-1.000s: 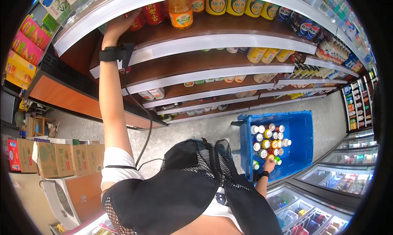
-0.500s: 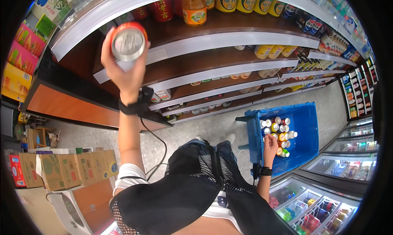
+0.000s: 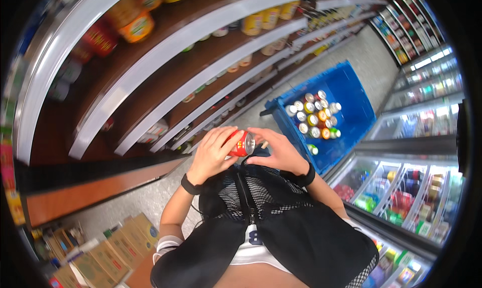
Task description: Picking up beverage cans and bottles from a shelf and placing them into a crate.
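In front of my body, my left hand (image 3: 213,152) is wrapped round a red drink can (image 3: 243,144). The can lies tilted on its side, its silver end facing right. Beside that end is my right hand (image 3: 281,151), with thumb and fingers spread apart; whether its fingertips touch the can I cannot tell. To the right of my hands is a blue crate (image 3: 355,105), in which several cans (image 3: 313,120) and a few bottles stand grouped toward the near left side.
Shelves (image 3: 201,24) of drinks rise along the left and far side, with pale front edges. Refrigerated cases (image 3: 401,177) with bottles run along the right. Cardboard boxes (image 3: 110,255) stand at the lower left. Another stocked rack (image 3: 409,27) is at the far right.
My left hand has brought the can down from the upper shelf to my front. My right hand has left the crate and come beside the can. The view has turned to the right.
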Motion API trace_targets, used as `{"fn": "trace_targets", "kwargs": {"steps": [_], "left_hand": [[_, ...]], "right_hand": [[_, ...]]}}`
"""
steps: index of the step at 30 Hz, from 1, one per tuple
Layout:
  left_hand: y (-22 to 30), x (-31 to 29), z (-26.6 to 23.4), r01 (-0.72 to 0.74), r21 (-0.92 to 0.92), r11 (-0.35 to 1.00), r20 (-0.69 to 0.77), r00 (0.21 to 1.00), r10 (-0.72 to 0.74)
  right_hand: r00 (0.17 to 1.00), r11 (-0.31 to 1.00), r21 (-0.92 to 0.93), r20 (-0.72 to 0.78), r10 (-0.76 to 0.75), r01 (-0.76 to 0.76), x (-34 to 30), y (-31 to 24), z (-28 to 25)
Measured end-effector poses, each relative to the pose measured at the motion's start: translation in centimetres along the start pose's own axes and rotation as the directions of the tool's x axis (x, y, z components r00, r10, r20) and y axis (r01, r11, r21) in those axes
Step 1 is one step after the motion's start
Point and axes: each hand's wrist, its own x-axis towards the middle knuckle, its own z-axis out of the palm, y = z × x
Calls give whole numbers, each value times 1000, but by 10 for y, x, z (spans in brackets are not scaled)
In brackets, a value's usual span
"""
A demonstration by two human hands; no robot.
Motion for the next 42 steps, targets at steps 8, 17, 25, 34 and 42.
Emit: {"fn": "trace_targets", "kwargs": {"steps": [8,17,25,34,42], "left_hand": [[-7,16,36,-35,-135,990,245,967,68],[-14,55,93,-47,-312,949,386,906,173],[-12,60,101,155,-226,962,478,878,-29],[-18,7,44,384,143,912,443,799,-406],[9,-37,20,615,277,738,205,713,-671]], "right_hand": [[976,974,-65,0,216,-216,-26,33,9],[902,913,56,-143,407,-404,-47,59,-12],[732,748,-118,-350,584,-653,-83,132,-18],[747,629,-421,-228,624,-654,-70,229,47],[808,646,-635,56,586,-424,-64,289,87]]}}
